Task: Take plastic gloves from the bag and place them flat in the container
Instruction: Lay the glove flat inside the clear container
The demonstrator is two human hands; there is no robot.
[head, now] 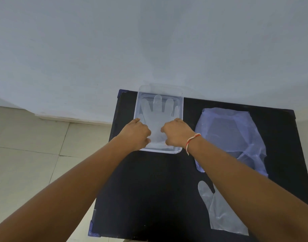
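Clear container [180, 109] at far edge of black table [149, 189]. Plastic glove [157, 116] lies flat inside, fingers pointing away. Left hand [135, 133] and right hand [177, 134] curled over glove cuff; actual grip cannot be confirmed. Bag [230, 137] right of container. Second glove [219, 212] on table, nearer person.

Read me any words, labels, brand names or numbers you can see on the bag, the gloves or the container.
None can be read.
Bag: translucent plastic, no print visible.
Container: clear, no label visible.
Glove in the container: plain.
Loose glove on the black table: plain.
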